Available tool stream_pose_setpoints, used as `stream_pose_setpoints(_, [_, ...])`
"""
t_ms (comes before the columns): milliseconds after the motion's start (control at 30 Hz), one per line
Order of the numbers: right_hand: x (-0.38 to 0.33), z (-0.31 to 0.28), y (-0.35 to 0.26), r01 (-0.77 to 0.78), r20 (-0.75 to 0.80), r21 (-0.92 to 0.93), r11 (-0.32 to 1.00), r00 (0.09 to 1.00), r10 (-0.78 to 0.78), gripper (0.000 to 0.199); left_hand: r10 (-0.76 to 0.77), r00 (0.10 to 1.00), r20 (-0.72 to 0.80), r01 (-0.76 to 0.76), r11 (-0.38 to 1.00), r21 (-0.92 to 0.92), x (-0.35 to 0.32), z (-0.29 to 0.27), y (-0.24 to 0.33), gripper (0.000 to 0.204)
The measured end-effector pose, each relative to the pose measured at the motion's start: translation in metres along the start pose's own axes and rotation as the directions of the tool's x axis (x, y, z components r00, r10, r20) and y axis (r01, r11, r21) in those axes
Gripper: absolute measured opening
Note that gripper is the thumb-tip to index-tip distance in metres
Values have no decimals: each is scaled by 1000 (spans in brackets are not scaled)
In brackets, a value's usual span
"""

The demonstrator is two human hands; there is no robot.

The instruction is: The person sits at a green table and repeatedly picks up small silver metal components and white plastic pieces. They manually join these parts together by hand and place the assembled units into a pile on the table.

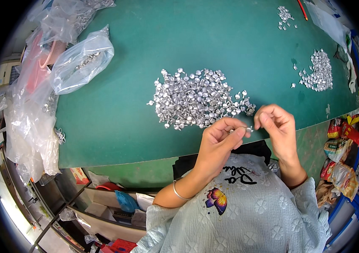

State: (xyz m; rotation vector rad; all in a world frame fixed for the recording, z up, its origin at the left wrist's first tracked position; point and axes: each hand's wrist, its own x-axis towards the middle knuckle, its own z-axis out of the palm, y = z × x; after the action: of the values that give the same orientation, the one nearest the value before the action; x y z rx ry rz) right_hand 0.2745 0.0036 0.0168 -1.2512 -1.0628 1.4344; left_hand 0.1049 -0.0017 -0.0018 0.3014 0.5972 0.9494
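Near the table's front edge my left hand point(223, 137) pinches a small silver metal stud point(249, 129) between thumb and fingertips, its end sticking out to the right. A second shiny bit shows in the curl of the same fingers. Just to the right, my right hand point(277, 126) is raised with fingers curled and the thumb against them; whatever lies between them is too small to make out. Beyond my hands a large pile of round-headed metal studs with short stems point(194, 99) spreads over the green table point(145, 38).
At the right lie a smaller heap of similar pieces point(320, 71), a scattered group point(285, 16) and a red pen point(302, 10). Clear plastic bags point(84, 61) crowd the left side, one holding metal pieces. Colourful packets point(343, 179) hang beyond the right edge.
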Motion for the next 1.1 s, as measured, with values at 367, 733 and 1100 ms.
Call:
stream_pose_setpoints(367, [-4,12,-22,379,141,-339,861,925,-352,21,324,941,102,-339,897,283,-4,6,2,16])
stream_pose_setpoints(733, [-3,9,-23,426,197,-381,820,904,-378,17,238,966,99,-253,948,194,-8,8,5,12])
stream_pose_setpoints(1100, [54,-11,12,382,205,-806,453,897,-392,14,-112,994,11,113,983,-144,-3,-3,5,14])
